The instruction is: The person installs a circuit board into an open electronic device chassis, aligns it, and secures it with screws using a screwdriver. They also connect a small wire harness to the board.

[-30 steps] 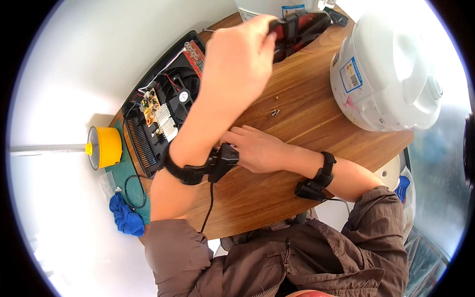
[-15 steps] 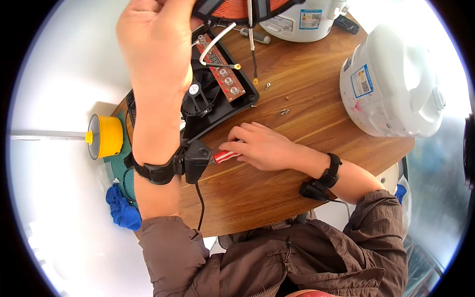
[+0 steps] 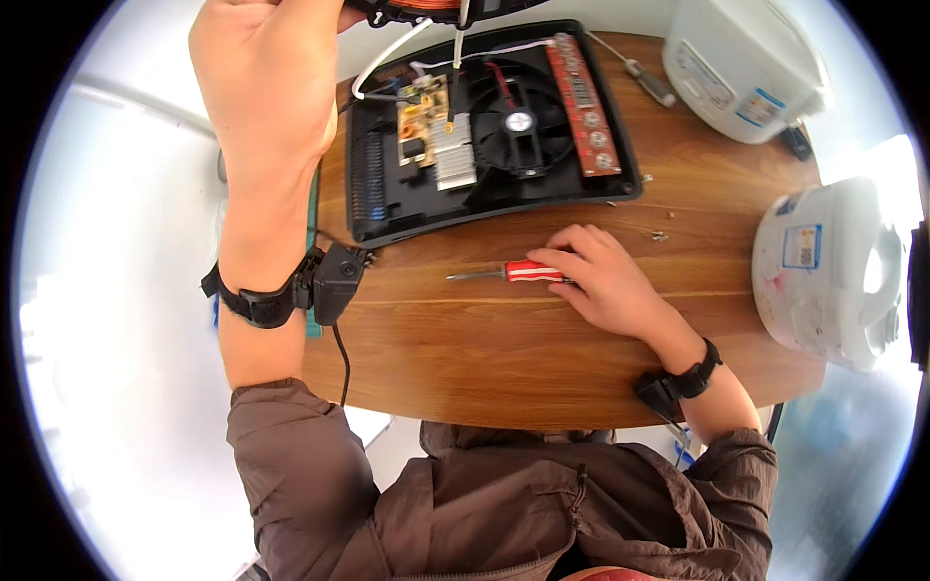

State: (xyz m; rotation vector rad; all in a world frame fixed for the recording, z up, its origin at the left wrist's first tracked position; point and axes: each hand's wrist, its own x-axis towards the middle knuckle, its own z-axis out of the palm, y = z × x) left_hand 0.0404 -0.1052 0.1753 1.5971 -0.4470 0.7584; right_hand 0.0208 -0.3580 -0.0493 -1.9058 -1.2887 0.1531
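Centre frame, right hand (image 3: 605, 281) rests fingers on red-handled metal screwdriver (image 3: 513, 273), lying flat on round wooden table (image 3: 465, 358), not clenched. Upper left, left hand (image 3: 266, 77) grasps copper-wound coil part (image 3: 426, 8) above opened black plastic appliance base (image 3: 489, 126).

The screwdriver (image 3: 511, 273) lies on the table (image 3: 484, 358), before the opened cooker base (image 3: 489, 126).
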